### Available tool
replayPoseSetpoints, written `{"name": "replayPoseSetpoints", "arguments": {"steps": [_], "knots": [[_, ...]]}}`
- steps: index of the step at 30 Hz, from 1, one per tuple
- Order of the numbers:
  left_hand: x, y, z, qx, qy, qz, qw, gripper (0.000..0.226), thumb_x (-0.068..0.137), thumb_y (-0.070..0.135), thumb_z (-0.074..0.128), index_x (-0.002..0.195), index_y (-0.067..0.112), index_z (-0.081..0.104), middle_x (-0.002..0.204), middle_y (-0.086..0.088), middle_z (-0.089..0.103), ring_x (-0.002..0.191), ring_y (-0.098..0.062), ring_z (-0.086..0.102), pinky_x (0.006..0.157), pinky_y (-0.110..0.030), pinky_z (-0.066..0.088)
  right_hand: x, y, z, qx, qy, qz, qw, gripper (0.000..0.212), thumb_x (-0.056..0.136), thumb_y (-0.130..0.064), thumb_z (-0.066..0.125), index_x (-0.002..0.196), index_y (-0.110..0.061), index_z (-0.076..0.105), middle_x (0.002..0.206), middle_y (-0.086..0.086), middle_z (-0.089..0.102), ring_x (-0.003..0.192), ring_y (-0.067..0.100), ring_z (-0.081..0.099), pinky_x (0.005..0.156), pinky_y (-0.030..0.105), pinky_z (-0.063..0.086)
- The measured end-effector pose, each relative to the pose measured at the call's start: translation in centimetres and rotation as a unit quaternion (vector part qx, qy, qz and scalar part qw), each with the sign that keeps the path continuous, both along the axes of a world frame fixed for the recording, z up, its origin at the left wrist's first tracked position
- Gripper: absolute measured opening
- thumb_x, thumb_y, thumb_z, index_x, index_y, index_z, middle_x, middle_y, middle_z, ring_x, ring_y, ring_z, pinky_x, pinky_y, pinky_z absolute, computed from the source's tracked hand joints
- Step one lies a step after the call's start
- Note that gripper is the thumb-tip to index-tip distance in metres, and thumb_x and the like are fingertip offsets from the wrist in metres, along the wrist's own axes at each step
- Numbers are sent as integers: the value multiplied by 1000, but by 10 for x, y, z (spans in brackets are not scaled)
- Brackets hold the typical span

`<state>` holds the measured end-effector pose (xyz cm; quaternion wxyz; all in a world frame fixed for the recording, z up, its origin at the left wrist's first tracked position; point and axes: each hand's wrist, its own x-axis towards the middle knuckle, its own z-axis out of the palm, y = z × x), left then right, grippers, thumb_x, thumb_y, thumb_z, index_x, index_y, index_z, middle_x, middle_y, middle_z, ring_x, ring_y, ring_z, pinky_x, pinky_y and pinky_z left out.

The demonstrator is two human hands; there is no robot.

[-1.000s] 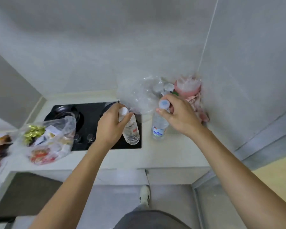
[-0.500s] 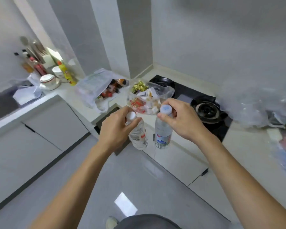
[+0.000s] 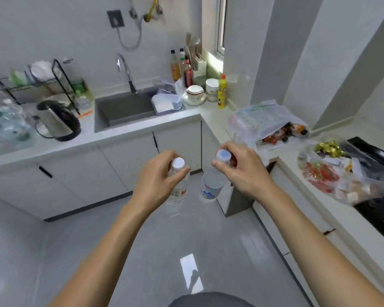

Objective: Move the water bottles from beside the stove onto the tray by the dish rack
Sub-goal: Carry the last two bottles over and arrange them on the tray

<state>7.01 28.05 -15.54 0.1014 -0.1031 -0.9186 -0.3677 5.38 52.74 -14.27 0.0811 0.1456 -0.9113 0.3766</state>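
Observation:
My left hand [image 3: 157,180] grips a clear water bottle [image 3: 177,191] with a white cap and red label by its neck. My right hand [image 3: 242,171] holds a second water bottle [image 3: 211,187] with a pale blue cap and blue label the same way. Both bottles hang upright over the floor in mid-room, a little apart. At the far left, several more bottles [image 3: 5,120] stand together on the counter in front of the black wire dish rack [image 3: 31,83]; the tray under them is too blurred to make out. The black stove [image 3: 377,156] is at the right edge.
A steel kettle [image 3: 58,120] stands beside the bottle group. The sink [image 3: 126,109] with faucet sits mid-counter, with bowls and sauce bottles [image 3: 195,94] in the corner. Two plastic bags of groceries [image 3: 333,173] lie on the right counter. Grey floor lies between the counters.
The view has swung left from the stove toward the sink and dish rack. Both hands have carried their bottles off the counter and out over the floor.

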Motion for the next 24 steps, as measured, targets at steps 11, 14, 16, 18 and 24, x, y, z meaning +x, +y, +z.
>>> {"name": "replayPoseSetpoints", "arguments": {"steps": [11, 14, 16, 18, 24], "knots": [[-55, -192, 17, -83, -6, 249, 965, 23, 97, 50, 65, 90, 30, 56, 82, 13, 61, 76, -6, 55, 58, -30, 36, -165, -229, -11, 13, 2, 231, 973, 21, 93, -47, 70, 94, -30, 58, 88, -14, 61, 81, 4, 56, 66, 25, 40], [-73, -231, 19, -93, -18, 315, 944, 25, 96, 52, 65, 90, 30, 55, 81, 12, 61, 76, -8, 55, 58, -30, 39, -208, -287, -11, 12, 9, 302, 953, 22, 91, -49, 67, 93, -31, 56, 87, -15, 60, 81, 7, 56, 70, 33, 47], [-80, -257, 20, -79, -20, 363, 928, 25, 95, 52, 67, 90, 30, 55, 82, 12, 61, 76, -10, 56, 62, -33, 43, -232, -323, -8, 5, 8, 339, 941, 22, 90, -50, 65, 94, -31, 55, 88, -16, 60, 82, 9, 55, 73, 36, 50], [-85, -281, 22, -58, -22, 414, 908, 24, 94, 50, 69, 91, 31, 55, 82, 13, 63, 76, -10, 57, 65, -35, 46, -252, -360, -4, 0, 14, 373, 928, 21, 91, -48, 67, 95, -32, 55, 88, -15, 59, 82, 8, 54, 73, 36, 48], [-95, -348, 18, -11, -8, 497, 868, 21, 94, 45, 70, 90, 30, 57, 83, 13, 64, 72, -12, 56, 62, -35, 44, -289, -466, 3, -22, 6, 452, 892, 19, 90, -43, 72, 93, -29, 60, 77, -15, 57, 72, 7, 51, 62, 28, 36]]}}
